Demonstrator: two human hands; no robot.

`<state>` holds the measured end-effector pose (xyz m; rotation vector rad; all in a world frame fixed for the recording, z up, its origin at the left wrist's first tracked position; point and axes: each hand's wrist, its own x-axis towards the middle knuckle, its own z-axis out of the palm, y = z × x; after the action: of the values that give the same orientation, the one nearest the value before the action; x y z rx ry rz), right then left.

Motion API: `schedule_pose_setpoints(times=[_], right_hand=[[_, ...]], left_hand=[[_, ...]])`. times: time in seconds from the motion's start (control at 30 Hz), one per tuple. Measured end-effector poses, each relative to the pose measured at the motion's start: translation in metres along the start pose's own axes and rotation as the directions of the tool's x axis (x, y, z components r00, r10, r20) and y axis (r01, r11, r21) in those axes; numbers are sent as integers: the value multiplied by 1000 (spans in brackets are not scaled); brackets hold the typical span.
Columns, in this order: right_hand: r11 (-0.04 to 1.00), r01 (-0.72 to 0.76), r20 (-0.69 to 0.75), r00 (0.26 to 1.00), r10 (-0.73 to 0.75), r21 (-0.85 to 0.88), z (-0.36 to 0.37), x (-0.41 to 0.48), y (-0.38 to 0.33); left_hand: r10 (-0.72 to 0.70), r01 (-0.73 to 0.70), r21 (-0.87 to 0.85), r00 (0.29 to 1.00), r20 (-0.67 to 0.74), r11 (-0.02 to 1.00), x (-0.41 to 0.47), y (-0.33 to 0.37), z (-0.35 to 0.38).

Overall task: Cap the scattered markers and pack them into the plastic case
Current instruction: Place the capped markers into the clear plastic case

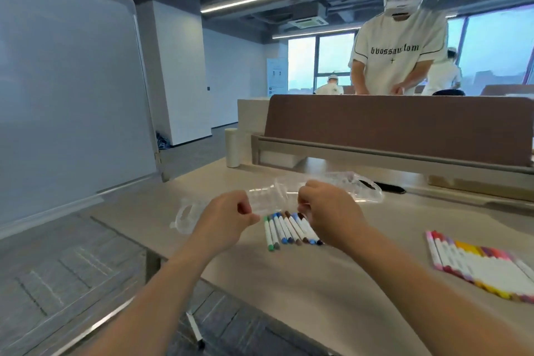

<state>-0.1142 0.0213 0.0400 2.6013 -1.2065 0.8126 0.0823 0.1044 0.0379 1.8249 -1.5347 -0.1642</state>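
A clear plastic case [267, 199] lies on the beige table [361, 263], spread open, with one handle end [186, 215] at the left and the other [367, 186] at the right. My left hand [228, 218] and my right hand [329, 211] both pinch the case's near edge. Just under that edge lies a row of several capped white markers [289, 230] with green, blue and brown caps. A second, bigger row of capped markers [476, 266] in pink, yellow and red lies at the right.
A marker [196, 329] lies on the floor below the table's near edge. A brown divider [404, 130] and a white cylinder [232, 147] stand at the back. A black flat object [388, 187] lies behind the case. A whiteboard [69, 89] stands at the left. A person works beyond the divider.
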Motion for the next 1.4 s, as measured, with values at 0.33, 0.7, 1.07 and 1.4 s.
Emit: schedule_pose_setpoints(times=[0.33,0.7,1.07,1.4], right_hand=[[989,-142,41,989,144,-49,-56,-130,50],[961,-232,170,952,256,-148,-69,-220,62],[933,-335,273,893,359,-132,-76,-246,76],[902,-431,382,833,400,-4,-74,-250,88]], left_hand=[[148,-142,-46,976,159,989,-64,74,58],[247,-268,23,917,313,963,-120,103,101],[249,-285,17,866,434,958,-132,116,123],[290,-285,-86,827,481,955,-124,140,140]])
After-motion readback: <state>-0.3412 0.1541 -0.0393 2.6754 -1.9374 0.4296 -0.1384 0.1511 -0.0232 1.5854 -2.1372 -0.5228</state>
